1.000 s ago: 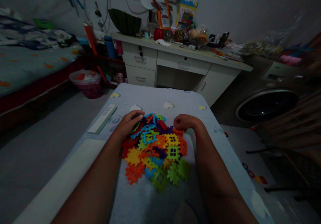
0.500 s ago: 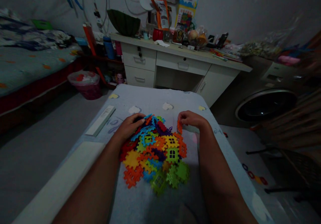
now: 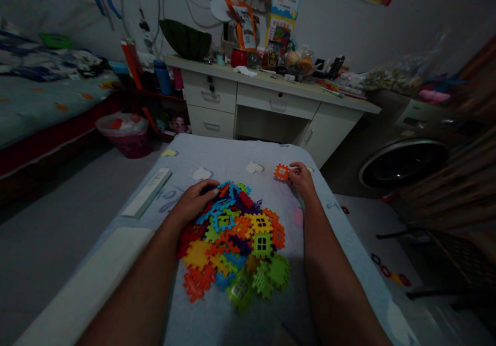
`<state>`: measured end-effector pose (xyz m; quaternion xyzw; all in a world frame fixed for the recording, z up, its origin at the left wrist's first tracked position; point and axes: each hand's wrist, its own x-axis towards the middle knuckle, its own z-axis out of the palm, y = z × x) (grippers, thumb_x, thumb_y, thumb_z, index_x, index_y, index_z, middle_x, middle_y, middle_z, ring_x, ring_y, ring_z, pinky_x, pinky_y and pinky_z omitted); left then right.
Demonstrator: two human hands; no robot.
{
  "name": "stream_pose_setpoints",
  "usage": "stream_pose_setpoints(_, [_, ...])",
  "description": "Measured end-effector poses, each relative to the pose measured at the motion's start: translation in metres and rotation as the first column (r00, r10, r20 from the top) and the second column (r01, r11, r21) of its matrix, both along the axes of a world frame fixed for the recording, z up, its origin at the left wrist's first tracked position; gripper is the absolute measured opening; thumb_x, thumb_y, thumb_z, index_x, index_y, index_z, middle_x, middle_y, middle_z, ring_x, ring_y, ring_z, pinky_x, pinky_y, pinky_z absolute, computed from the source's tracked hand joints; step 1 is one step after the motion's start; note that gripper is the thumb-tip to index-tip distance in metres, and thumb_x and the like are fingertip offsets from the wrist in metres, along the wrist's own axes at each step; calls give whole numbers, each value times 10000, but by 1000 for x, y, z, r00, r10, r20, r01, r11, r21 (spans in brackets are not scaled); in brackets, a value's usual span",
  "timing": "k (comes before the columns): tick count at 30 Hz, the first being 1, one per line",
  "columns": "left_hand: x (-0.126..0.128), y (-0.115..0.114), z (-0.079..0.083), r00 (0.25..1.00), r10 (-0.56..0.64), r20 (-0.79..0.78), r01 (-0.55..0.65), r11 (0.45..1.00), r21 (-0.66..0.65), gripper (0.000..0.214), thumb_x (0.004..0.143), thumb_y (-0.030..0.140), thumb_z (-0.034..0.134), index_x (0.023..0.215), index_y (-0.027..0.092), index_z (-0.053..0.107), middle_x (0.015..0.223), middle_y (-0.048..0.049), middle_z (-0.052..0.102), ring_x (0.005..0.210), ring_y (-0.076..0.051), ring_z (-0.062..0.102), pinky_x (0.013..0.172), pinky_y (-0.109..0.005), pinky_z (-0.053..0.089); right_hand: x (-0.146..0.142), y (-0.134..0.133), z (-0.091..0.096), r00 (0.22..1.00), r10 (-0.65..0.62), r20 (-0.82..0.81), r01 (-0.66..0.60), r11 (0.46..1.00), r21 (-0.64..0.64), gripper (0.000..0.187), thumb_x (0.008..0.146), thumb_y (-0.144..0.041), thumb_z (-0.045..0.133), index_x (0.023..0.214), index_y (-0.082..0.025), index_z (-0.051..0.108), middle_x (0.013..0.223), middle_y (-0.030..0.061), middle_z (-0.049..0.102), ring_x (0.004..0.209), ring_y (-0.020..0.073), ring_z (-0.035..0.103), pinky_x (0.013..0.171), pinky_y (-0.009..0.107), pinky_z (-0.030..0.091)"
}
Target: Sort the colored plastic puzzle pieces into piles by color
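A heap of bright interlocking plastic blocks (image 3: 225, 246) in orange, yellow, green, blue, red and purple lies on the cloth-covered table (image 3: 232, 152). Several have window cut-outs, such as a green window block (image 3: 256, 250) and a yellow one (image 3: 256, 225). My left hand (image 3: 194, 201) rests against the heap's far left side, thumb apart from the fingers; its fingertips are partly hidden. Beyond the heap to the right, my right hand (image 3: 303, 178) pinches an orange window block (image 3: 277, 172) by its right edge, close to the cloth.
A long pale box (image 3: 147, 193) lies at the table's left side, with a larger white slab (image 3: 96, 279) nearer me. Behind stands a cluttered white desk (image 3: 213, 85). A washing machine (image 3: 349, 144) is at the right, a waste bin (image 3: 134, 139) at the left.
My right hand has moved away from the heap, farther and to the right, turning the orange block so its window face shows. My left hand stays at the heap. The view has shifted slightly.
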<state>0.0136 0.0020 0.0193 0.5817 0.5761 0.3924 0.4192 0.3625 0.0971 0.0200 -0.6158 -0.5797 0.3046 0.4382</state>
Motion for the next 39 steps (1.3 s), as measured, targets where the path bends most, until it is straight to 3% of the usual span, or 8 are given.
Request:
stream_pose_setpoints(4, [-1, 0, -2, 1000, -16, -1, 16, 1000, -10, 470, 746, 524, 644, 1085, 200, 674, 955, -27, 710, 881, -249, 646, 804, -349, 495, -5, -4, 1, 963, 260, -69, -266, 957, -118, 289, 641, -280, 543, 911, -188, 586, 642, -41, 541, 545, 109, 494, 497, 213, 367])
stream_pose_setpoints(9, [-2, 1, -7, 997, -3, 79, 4, 1000, -8, 461, 735, 526, 671, 1065, 204, 681, 936, -15, 709, 849, -229, 646, 789, -332, 496, -18, -9, 19, 773, 625, 111, -514, 719, -467, 190, 678, -240, 608, 850, -169, 648, 639, -23, 596, 579, 117, 514, 545, 229, 371])
stream_pose_setpoints(13, [-2, 1, -7, 971, 57, 232, -46, 998, -50, 513, 704, 554, 699, 1068, 193, 681, 914, -20, 715, 818, -218, 648, 757, -320, 501, -44, -16, 42, 677, 577, 457, -467, 817, -339, 75, 727, -217, 637, 766, -158, 659, 717, -2, 620, 668, 118, 532, 628, 234, 381])
stream_pose_setpoints(18, [-2, 1, -5, 952, 72, 299, -48, 995, -90, 547, 691, 577, 708, 1072, 185, 687, 912, -30, 724, 815, -220, 653, 750, -324, 507, -88, -35, 54, 516, 789, 334, -661, 615, -431, 299, 756, -431, 716, 862, -161, 646, 759, -2, 644, 679, 125, 558, 603, 226, 390])
stream_pose_setpoints(25, [0, 1, -6, 958, 56, 280, -35, 996, -79, 547, 675, 567, 718, 1066, 185, 690, 868, -18, 721, 802, -220, 649, 771, -338, 507, -93, -38, 47, 559, 808, 188, -694, 580, -427, 237, 718, -222, 686, 931, -170, 599, 794, -14, 636, 689, 123, 575, 598, 219, 417])
stream_pose_setpoints(31, [0, 0, -4, 965, 48, 259, -29, 997, -77, 515, 696, 542, 705, 1070, 189, 682, 861, -11, 712, 785, -215, 646, 740, -325, 506, -58, -20, 40, 787, 612, 82, -570, 772, -282, 168, 650, -111, 549, 805, -164, 589, 645, -40, 576, 583, 94, 526, 546, 197, 396])
stream_pose_setpoints(35, [0, 0, -4, 964, 41, 262, -17, 996, -90, 480, 712, 528, 700, 1065, 203, 673, 849, -3, 710, 766, -206, 645, 721, -314, 504, -34, -4, 22, 965, 262, -34, -264, 957, -124, 231, 656, -168, 546, 885, -190, 560, 556, -66, 549, 476, 91, 481, 452, 182, 343])
stream_pose_setpoints(39, [0, 0, -5, 968, 35, 250, -13, 996, -90, 487, 719, 526, 695, 1080, 201, 669, 865, -12, 715, 782, -217, 655, 723, -326, 511, -15, 20, 2, 982, -81, -170, 71, 995, -64, 264, 639, -166, 551, 892, -222, 496, 506, -94, 515, 434, 99, 496, 422, 168, 354])
